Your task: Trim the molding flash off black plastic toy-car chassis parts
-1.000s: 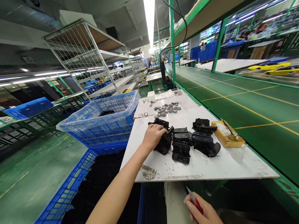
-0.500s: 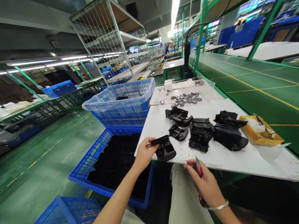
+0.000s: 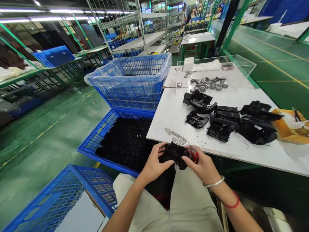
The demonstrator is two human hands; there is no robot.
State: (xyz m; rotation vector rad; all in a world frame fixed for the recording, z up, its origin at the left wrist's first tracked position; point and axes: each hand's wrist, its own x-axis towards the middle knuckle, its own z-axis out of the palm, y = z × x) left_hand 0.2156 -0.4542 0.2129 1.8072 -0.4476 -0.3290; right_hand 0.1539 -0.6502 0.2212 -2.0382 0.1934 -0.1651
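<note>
A black molded plastic part (image 3: pixel 175 154) is held just off the table's front edge, above my lap. My left hand (image 3: pixel 155 162) grips its left end, thumb along the near side and fingers behind. At its right end, my right hand (image 3: pixel 201 164) presses a thumb and fingertips on the part. Tucked in that same hand is a red-handled cutter (image 3: pixel 195 155) with a pointed metal tip; most of its handle is hidden by the palm. More black molded parts (image 3: pixel 221 129) lie on the white table (image 3: pixel 166 112), small black scraps scattered near them.
Small wheels (image 3: pixel 207 84) lie farther back on the table. At right stands a yellow box (image 3: pixel 293 129). Left of the table are a plastic-lined blue crate (image 3: pixel 135 93), a lower blue crate (image 3: pixel 96 138) full of black parts, and another blue crate (image 3: pixel 70 190) near my leg.
My left hand has brought the black part off the table toward me and turned it. My right hand, still with the cutter, has come over to touch it. The view has tilted down.
</note>
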